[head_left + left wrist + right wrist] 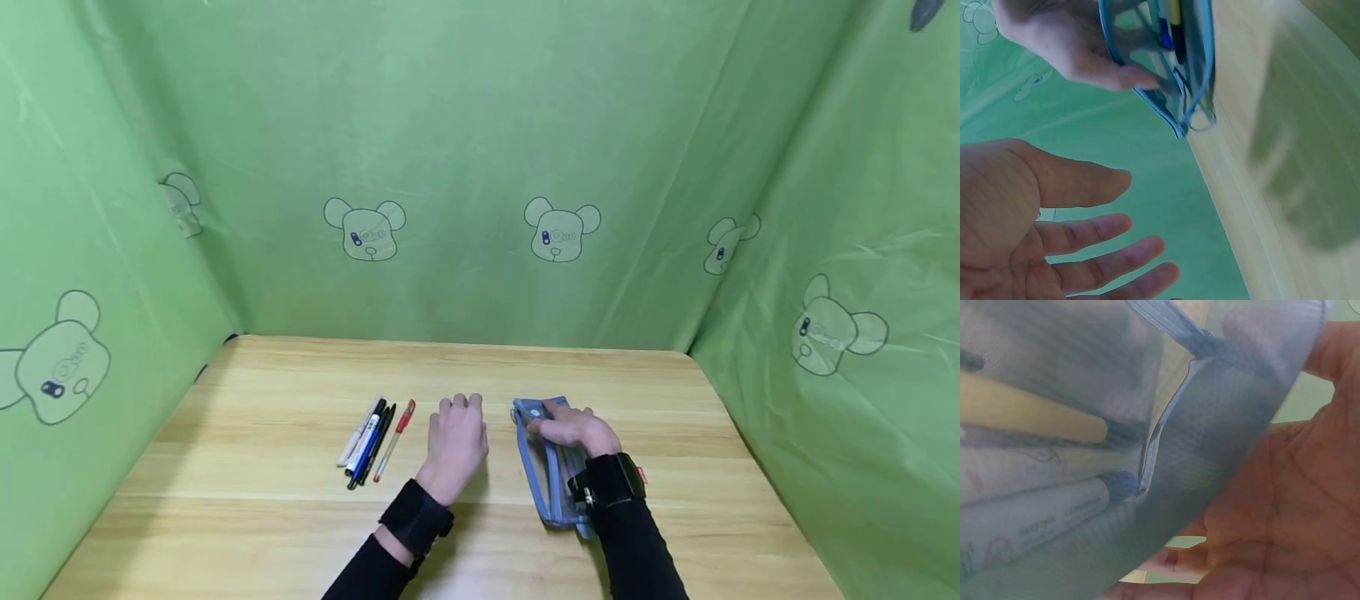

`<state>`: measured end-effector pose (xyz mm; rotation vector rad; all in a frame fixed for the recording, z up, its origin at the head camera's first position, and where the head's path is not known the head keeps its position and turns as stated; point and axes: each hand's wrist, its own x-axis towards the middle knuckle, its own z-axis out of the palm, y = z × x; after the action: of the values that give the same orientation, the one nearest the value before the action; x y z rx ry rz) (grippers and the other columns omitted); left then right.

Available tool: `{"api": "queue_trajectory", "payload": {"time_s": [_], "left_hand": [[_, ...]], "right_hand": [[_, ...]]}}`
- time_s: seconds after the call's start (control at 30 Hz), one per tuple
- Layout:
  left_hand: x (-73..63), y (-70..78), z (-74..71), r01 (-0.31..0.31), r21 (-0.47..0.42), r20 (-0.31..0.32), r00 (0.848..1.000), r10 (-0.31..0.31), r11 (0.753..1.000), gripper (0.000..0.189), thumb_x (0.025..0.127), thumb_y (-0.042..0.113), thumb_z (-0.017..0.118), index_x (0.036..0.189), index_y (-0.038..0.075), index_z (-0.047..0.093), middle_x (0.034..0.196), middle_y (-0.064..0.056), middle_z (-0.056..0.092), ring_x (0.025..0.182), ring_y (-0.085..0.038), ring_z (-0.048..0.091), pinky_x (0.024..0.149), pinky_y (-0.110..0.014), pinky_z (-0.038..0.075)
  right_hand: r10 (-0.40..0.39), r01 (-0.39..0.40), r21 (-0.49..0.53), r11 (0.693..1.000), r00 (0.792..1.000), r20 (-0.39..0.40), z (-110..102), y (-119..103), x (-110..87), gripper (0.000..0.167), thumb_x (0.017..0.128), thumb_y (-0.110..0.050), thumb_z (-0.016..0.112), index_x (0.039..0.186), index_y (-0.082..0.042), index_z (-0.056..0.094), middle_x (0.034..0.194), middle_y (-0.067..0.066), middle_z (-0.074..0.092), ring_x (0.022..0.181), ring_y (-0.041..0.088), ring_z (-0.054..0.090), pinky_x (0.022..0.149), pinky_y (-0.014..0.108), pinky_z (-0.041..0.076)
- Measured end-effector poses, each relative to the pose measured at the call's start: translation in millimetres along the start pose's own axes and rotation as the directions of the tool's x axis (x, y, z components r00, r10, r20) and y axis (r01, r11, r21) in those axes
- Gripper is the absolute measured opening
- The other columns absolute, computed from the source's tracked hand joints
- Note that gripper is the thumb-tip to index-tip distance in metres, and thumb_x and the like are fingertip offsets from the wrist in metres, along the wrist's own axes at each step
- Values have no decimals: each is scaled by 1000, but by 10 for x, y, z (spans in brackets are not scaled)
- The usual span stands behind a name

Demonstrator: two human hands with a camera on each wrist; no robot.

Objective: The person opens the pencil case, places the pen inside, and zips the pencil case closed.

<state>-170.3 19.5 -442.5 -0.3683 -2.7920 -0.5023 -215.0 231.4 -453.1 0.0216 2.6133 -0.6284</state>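
Looking left to right, I see loose pens (365, 446); near them, my left hand (459, 437), empty, fingers apart; then the pouch (555, 487), more pens (1177, 37) inside, pinched by my right hand (573, 427). I judge this pouch-filling, direction uncertain; next probably calls for grasping a loose pen.

Tabletop (465, 367) runs free behind the pens (366, 446) and the pouch (553, 483), up to the green curtain (465, 292).

Even, diffuse light, soft-edged shadow (1300, 150) on the tabletop (1241, 75), low-contrast haze across the close-up pouch (1210, 444)
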Motion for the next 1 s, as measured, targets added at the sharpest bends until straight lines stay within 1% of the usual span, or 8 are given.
{"api": "queue_trajectory", "payload": {"time_s": [0.17, 0.27, 0.33, 0.4, 0.63, 0.77, 0.9, 1.0], "left_hand": [[6, -117, -9, 9, 37, -38, 999, -7, 999, 29, 82, 11, 80, 107, 2, 67, 97, -17, 71, 86, -34, 64, 68, -43, 58], [14, -183, -6, 9, 47, -47, 999, -7, 999, 28, 82, 9, 80, 105, 1, 67, 95, -18, 71, 86, -35, 64, 71, -45, 58], [15, -225, -11, 16, 53, -41, 999, -14, 998, 29, 82, 9, 79, 107, 1, 67, 96, -18, 71, 88, -36, 64, 74, -47, 58], [13, -271, -17, 26, 50, -43, 999, -24, 998, 29, 82, 8, 79, 107, 1, 67, 95, -18, 71, 87, -36, 64, 75, -48, 58], [0, -442, -47, 48, 38, -74, 996, -45, 998, 26, 81, 4, 78, 104, -1, 66, 93, -20, 70, 83, -37, 64, 67, -46, 59], [-13, -552, -59, 67, 53, -79, 995, -63, 996, 22, 83, 3, 75, 101, -1, 65, 92, -21, 69, 83, -38, 64, 66, -48, 58], [-37, -672, -61, 96, 57, -77, 993, -92, 994, 17, 84, 1, 72, 99, -2, 65, 91, -21, 69, 83, -40, 64, 67, -49, 58], [-50, -751, -63, 108, 54, -98, 990, -102, 993, 16, 82, -2, 71, 97, -2, 65, 89, -22, 69, 83, -42, 64, 67, -51, 57]], "right_hand": [[-2, 2, 4, 1000, 1000, 4, 8, 18, 5, 80, 95, -48, 52, 161, -11, 26, 161, 26, 35, 150, 59, 14, 121, 72, 14], [0, 0, 6, 1000, 1000, 9, 9, 26, 7, 80, 95, -48, 52, 161, -12, 26, 162, 25, 34, 151, 59, 12, 121, 72, 13], [3, -3, 7, 1000, 1000, 8, 6, 26, 7, 80, 95, -49, 52, 161, -12, 26, 162, 25, 35, 151, 59, 13, 121, 72, 14], [0, -1, 8, 1000, 1000, 8, 5, 26, 6, 80, 94, -49, 52, 161, -12, 27, 161, 25, 36, 151, 58, 14, 121, 72, 14], [-15, 15, 10, 1000, 1000, 5, -6, 24, 1, 80, 94, -49, 51, 160, -10, 28, 160, 25, 38, 152, 54, 19, 123, 70, 11], [-9, 9, 26, 1000, 1000, 8, -6, 30, -6, 81, 94, -50, 52, 161, -11, 27, 161, 26, 36, 152, 56, 16, 122, 71, 12], [-18, 17, 22, 1000, 1000, 13, -4, 26, -3, 81, 94, -49, 52, 161, -10, 27, 160, 26, 36, 151, 56, 17, 123, 70, 12], [-20, 19, 19, 1000, 1000, 14, -9, 20, -3, 80, 95, -48, 51, 161, -9, 27, 160, 26, 36, 151, 56, 17, 123, 70, 12]]}}
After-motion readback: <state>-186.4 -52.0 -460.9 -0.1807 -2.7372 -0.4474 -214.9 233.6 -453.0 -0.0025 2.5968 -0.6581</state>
